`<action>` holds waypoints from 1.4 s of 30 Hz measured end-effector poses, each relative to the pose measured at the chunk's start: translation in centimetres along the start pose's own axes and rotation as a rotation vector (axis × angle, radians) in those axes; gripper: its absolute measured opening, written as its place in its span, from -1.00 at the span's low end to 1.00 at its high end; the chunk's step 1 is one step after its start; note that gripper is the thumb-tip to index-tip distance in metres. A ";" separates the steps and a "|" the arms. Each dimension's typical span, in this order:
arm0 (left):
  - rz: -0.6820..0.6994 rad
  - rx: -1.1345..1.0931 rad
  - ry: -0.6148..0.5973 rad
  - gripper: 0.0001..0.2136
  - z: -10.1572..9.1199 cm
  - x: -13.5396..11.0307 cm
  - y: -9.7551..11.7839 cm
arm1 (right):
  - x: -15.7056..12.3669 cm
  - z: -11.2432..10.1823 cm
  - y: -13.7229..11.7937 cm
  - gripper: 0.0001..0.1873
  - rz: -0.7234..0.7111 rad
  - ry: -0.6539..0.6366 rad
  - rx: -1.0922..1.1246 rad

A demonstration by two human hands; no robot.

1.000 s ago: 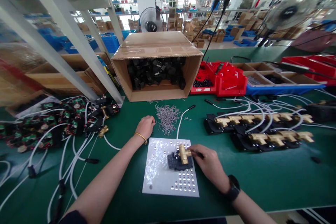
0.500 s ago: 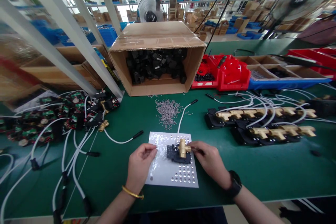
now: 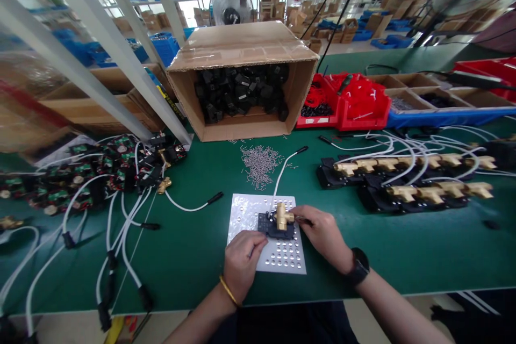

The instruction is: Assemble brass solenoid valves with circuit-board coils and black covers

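Observation:
A black plastic housing (image 3: 264, 222) with a brass tee fitting (image 3: 281, 217) on top lies on a white sheet (image 3: 242, 215) bearing rows of small round silvery pieces. From its far side a white cable (image 3: 279, 174) runs to a black plug. My right hand (image 3: 322, 234) is closed, thumb and fingers pinched at the right end of the brass fitting. My left hand (image 3: 244, 258) is closed too, its fingertips together by the near left edge of the housing. What is between them, if anything, is hidden.
Loose small screws (image 3: 260, 165) lie beyond the sheet. Behind them stands a cardboard box (image 3: 245, 43) of black parts, with red bins (image 3: 363, 118) beside it. Brass-topped assemblies (image 3: 419, 193) line the right; wired circuit-board parts (image 3: 80, 183) crowd the left.
My left hand has moved right, from the sheet's left side to the near edge of the housing. My right hand stays at the brass fitting. The whole view has shifted slightly.

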State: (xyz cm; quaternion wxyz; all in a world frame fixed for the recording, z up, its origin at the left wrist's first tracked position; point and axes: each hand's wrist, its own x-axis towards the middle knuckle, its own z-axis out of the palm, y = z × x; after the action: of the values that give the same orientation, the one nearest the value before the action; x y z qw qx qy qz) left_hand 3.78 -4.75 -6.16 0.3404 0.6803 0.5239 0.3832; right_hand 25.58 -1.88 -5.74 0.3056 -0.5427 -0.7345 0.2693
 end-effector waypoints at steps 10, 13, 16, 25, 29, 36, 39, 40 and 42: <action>0.180 0.081 0.062 -0.88 0.2 -0.5 0.1 | 7.7 -2.2 1.1 -0.71 0.412 0.200 -0.360; 0.284 0.140 0.122 -0.87 0.5 -0.3 0.0 | 10.5 -1.4 1.9 -0.75 0.509 0.196 -0.418; 0.303 0.195 0.136 -0.89 0.7 0.0 -0.3 | 11.6 -0.7 2.5 -0.86 0.572 0.170 -0.438; 0.200 0.254 0.128 -0.92 1.3 0.1 -0.4 | 9.2 -0.9 2.1 -0.89 0.499 0.158 -0.347; 0.084 0.241 0.123 -0.87 1.8 0.3 -0.6 | 5.6 -1.5 1.2 -0.92 0.407 0.174 -0.156; -0.189 0.207 0.089 -0.49 0.6 0.9 0.0 | -2.0 0.3 -0.6 -0.65 0.528 0.114 0.504; -0.045 0.182 -0.052 -0.18 -0.4 2.3 0.7 | -3.9 1.1 -0.8 -0.56 0.669 0.174 0.923; 0.011 0.176 -0.138 -0.17 -0.6 2.8 0.9 | -4.2 1.0 -0.8 -0.55 0.686 0.170 0.986; 0.089 0.172 -0.285 -0.22 -0.6 3.7 1.0 | -4.5 0.7 -0.9 -0.56 0.701 0.105 1.050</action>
State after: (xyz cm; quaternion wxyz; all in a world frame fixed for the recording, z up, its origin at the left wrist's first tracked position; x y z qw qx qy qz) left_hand 4.26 -1.29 -4.36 0.3345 0.7770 0.4704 0.2512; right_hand 25.51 -6.49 -6.25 0.4603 -0.5413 -0.2671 0.6510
